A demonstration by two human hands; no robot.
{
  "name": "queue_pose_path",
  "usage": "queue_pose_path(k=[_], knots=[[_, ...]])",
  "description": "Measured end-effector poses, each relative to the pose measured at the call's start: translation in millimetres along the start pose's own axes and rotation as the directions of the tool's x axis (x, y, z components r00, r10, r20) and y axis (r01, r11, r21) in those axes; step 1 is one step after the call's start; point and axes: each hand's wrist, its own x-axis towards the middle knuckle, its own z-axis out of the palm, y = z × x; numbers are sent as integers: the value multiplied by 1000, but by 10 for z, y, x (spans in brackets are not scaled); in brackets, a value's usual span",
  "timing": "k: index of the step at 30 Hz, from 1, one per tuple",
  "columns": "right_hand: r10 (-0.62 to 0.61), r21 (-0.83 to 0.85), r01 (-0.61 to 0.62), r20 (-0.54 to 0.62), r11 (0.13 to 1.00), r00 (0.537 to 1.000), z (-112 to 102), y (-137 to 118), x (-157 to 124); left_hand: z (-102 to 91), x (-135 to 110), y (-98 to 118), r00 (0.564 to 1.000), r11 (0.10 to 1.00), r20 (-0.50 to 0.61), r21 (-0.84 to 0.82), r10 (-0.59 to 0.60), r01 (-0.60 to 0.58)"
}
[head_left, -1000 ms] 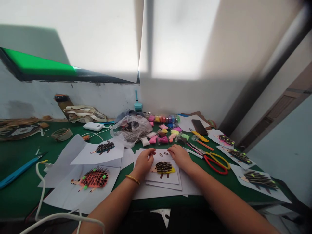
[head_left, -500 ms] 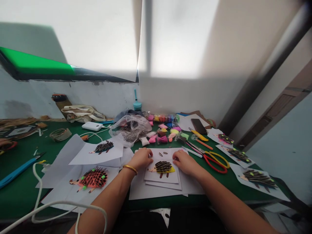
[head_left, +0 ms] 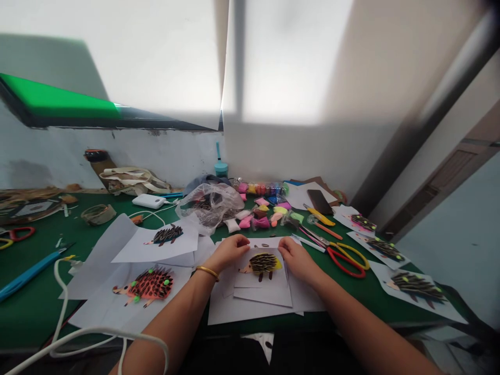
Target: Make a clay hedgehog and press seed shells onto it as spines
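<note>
A white sheet bearing a yellow hedgehog with dark spines is lifted at its far edge above a stack of white papers. My left hand pinches the sheet's top left corner. At the top right corner, my right hand grips the same sheet. Both hands have fingers curled closed on the paper. A gold bangle sits on my left wrist.
On the green table lie a pink hedgehog picture, a dark one, more hedgehog sheets at right, red-and-yellow scissors, clay pieces, a plastic bag, a blue cutter and a white cable.
Both hands shifted to the top corners of the yellow hedgehog sheet and raised its far edge; earlier the sheet lay flat with loose dark pieces above it.
</note>
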Motion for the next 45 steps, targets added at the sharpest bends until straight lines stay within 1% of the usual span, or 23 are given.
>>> queue_pose_path(k=[3,6,9,12,18,21,24,28,32,35,38,42,45], knots=[[8,50,-6,-30,999,1000,16,-12,-3,17,-43,12,1000,993,-3,-115,-14,14],[14,87,-10,-45,996,999,23,-24,-26,28,-84,14,1000,982,0,-190,-19,18],[25,111,-20,-49,994,998,22,-33,-52,30,-102,13,1000,974,-1,-226,-11,11],[34,123,-28,-45,992,998,23,-35,-64,22,-110,20,1000,975,-3,-224,1,-1],[33,87,-30,-23,996,999,40,-27,-82,-17,-141,58,1000,993,22,-120,21,-18],[14,28,-15,20,999,1000,20,-24,-104,-28,-165,74,999,999,35,-32,39,-38],[-15,-61,18,44,998,999,-23,-34,-75,-12,-175,70,998,995,14,75,59,-60],[-75,-176,80,36,981,997,-21,-70,131,56,-163,30,995,980,-42,182,85,-76],[-105,-240,119,71,964,992,112,-103,415,122,-149,-37,988,965,-92,241,124,-98],[-116,-256,132,77,958,990,199,-120,517,145,-154,-85,982,957,-115,268,148,-113],[-121,-242,129,48,962,991,187,-137,464,153,-164,-107,979,953,-134,280,155,-113],[-100,-181,97,-10,979,995,80,-142,239,159,-177,-98,976,951,-148,289,161,-114],[-77,-111,74,-21,991,997,57,-105,58,161,-186,-89,973,948,-153,293,172,-122]])
